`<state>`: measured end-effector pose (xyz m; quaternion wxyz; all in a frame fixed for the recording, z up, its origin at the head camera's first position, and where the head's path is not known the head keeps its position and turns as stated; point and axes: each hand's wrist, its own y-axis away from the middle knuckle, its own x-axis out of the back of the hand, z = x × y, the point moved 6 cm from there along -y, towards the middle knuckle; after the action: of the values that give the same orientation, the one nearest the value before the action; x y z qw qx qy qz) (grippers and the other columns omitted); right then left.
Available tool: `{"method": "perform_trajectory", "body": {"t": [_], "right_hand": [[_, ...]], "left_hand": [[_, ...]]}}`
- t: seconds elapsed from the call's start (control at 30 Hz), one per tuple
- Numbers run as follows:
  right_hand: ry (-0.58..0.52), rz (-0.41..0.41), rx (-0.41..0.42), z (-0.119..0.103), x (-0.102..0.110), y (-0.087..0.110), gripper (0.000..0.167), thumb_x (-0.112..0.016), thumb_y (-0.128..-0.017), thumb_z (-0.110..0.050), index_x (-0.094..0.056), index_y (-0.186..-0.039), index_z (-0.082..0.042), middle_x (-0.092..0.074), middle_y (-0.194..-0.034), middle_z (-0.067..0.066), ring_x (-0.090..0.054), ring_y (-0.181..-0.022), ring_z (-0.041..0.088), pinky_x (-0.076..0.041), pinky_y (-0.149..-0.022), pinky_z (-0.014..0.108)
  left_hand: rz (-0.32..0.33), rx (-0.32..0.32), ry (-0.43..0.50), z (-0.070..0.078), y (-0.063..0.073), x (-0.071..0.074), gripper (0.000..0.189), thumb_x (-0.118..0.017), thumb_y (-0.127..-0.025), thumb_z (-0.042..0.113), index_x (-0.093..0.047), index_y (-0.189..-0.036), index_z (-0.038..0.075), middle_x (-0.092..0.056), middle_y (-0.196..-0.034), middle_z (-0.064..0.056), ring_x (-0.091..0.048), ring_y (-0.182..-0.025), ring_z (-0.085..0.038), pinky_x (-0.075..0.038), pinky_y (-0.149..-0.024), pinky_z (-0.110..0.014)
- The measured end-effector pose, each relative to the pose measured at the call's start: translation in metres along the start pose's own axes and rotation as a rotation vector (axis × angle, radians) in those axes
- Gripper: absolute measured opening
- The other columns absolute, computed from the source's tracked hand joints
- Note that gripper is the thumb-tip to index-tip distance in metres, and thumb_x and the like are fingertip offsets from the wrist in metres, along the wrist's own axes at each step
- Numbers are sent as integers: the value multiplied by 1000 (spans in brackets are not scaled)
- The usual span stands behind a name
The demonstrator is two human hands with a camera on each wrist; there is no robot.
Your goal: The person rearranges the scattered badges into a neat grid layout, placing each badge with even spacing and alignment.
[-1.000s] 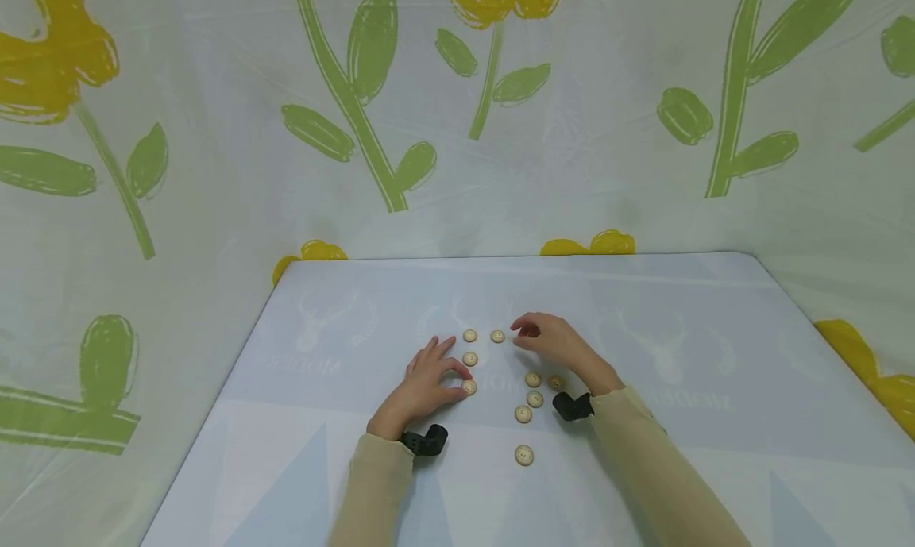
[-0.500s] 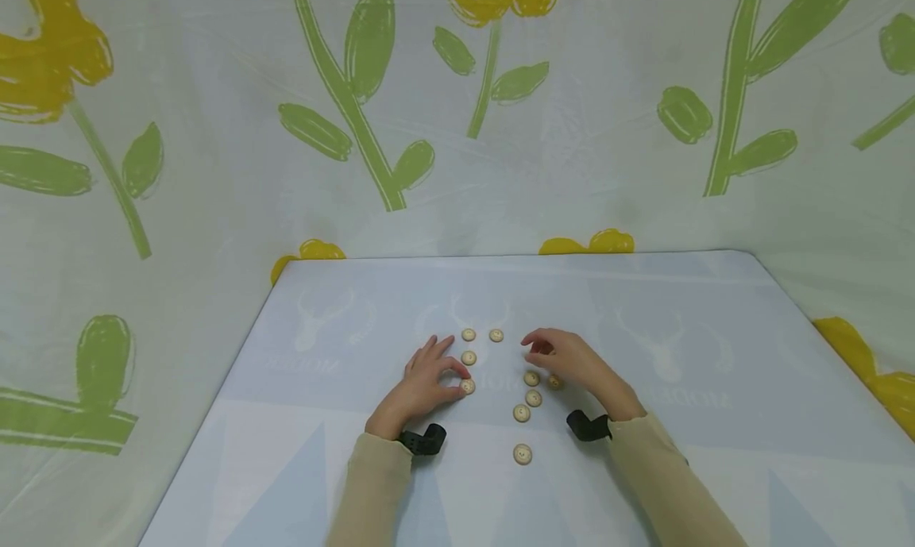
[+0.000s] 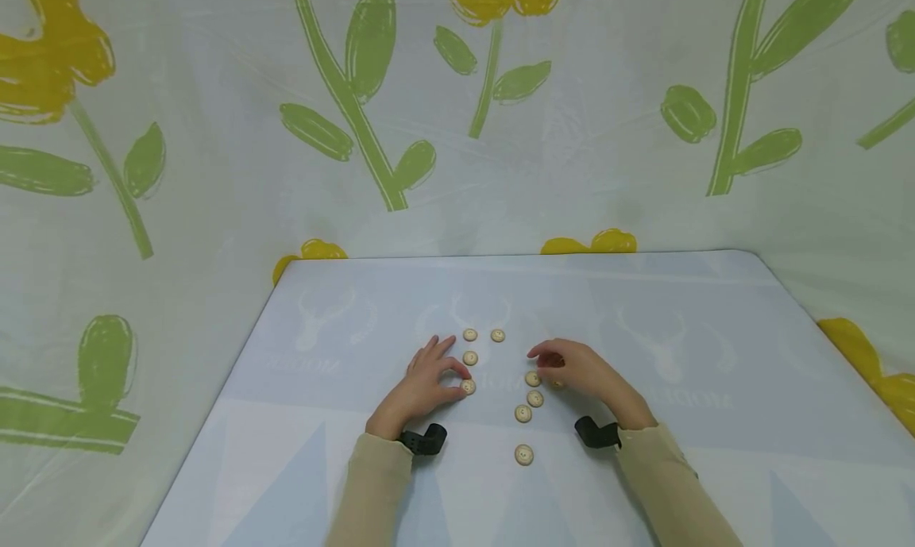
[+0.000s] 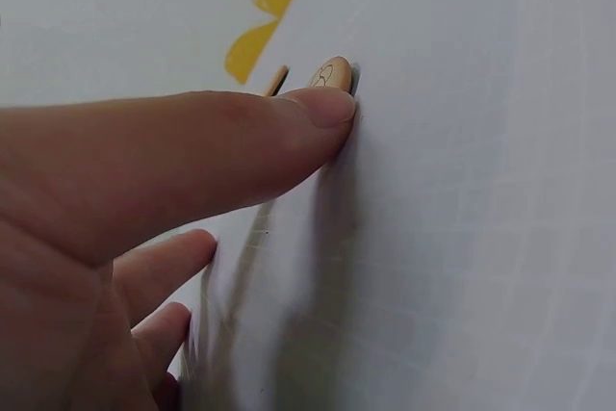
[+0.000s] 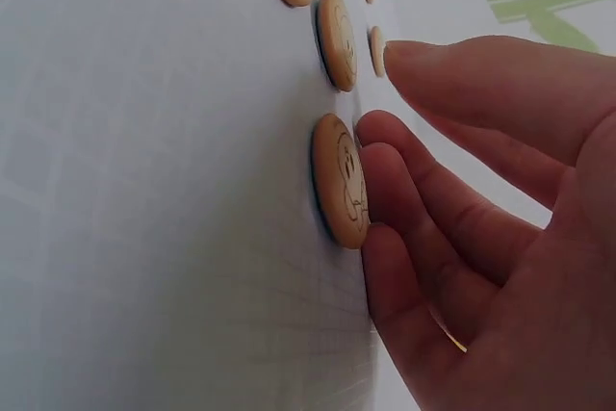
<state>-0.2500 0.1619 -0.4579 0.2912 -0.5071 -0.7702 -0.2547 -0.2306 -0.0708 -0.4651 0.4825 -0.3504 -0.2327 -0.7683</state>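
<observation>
Several small round wooden discs with dark line drawings lie on the table. My left hand (image 3: 425, 382) pinches the lowest disc of the left column (image 3: 468, 387) between thumb and index finger, the other fingers spread on the table. In the left wrist view the thumb (image 4: 260, 141) covers part of that disc (image 4: 333, 74). My right hand (image 3: 582, 368) is over the right cluster, fingers loosely bent and holding nothing. In the right wrist view its fingertips are close beside a disc (image 5: 340, 182), with the thumb raised apart; whether they touch it, I cannot tell.
Above my left hand's disc are another disc (image 3: 469, 358) and a top pair, one left (image 3: 469, 335) and one right (image 3: 497, 336). Nearer discs include one (image 3: 523, 414) and a lone front one (image 3: 524, 455). A flowered curtain (image 3: 572, 174) hangs behind the pale table (image 3: 286, 468).
My right hand has moved back from beside the top-right disc, toward me and to the right, to the right cluster. The left hand has stayed on its disc.
</observation>
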Motion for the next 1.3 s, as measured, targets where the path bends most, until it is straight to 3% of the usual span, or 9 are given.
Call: {"method": "perform_trajectory", "body": {"t": [0.3,0.5,0.8,1.3], "right_hand": [[-14,-48,36,0,-5,6,23,-62,-81,-8,-62,-103,-17,-55,-91,-4,-49,-82,14,-44,-71,30],[37,-73,61,-2,-9,7,28,-61,-80,-5,-63,-103,-19,-53,-90,-6,-47,-83,13,-42,-73,30],[117,-66,127,-9,-12,4,21,-70,-75,-10,-64,-94,-16,-51,-87,-6,-47,-80,11,-42,-72,29],[110,-49,83,-8,-12,4,23,-71,-73,-9,-58,-89,-19,-51,-82,-7,-47,-77,12,-42,-70,30]], "left_hand": [[-8,-18,-2,1,-1,-1,12,-68,-76,25,-63,-87,23,-23,-145,-8,-3,-134,-30,-3,-105,-48],[-10,-16,-1,0,0,1,13,-68,-77,26,-63,-88,23,-24,-145,-8,-3,-134,-30,-3,-105,-49],[0,-20,5,-1,0,2,13,-69,-76,25,-62,-87,22,-24,-144,-8,-4,-134,-31,-4,-105,-49],[-15,10,12,-4,-2,-1,11,-68,-77,25,-61,-85,26,-24,-145,-6,-2,-135,-29,-2,-105,-48]]}}
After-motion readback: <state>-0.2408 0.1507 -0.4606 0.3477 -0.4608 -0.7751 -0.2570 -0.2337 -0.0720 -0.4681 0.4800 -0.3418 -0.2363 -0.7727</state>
